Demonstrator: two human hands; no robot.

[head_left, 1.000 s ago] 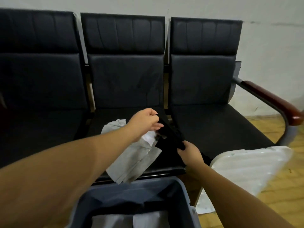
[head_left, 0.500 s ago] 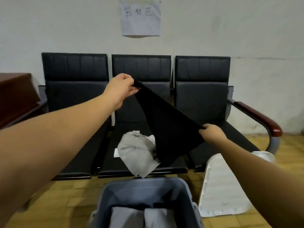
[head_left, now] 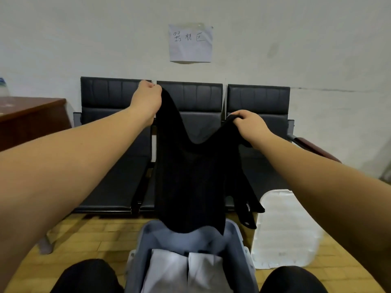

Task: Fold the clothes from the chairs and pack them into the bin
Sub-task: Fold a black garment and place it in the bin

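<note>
Both hands are up in front of the row of three black padded chairs (head_left: 118, 132), holding a black ribbed fabric garment (head_left: 188, 182) spread out by its top edge. The left hand (head_left: 147, 100) has its fingers curled tight, pinching one top corner up near the chair backs; the right hand (head_left: 250, 123) sits lower, fingers wrapped round the other top corner. The top edge sags in a dip between the two hands, and the rest hangs straight down, its bottom hem dangling just over the far rim of the grey plastic bin (head_left: 237, 240) on the yellow wooden floor (head_left: 88, 235). A thin strap bit trails off the garment's right side. Inside the bin there are two folded white cloths (head_left: 186, 269) side by side. The white plastic bin lid (head_left: 285, 227) stands on the floor just to the right of the bin.
</note>
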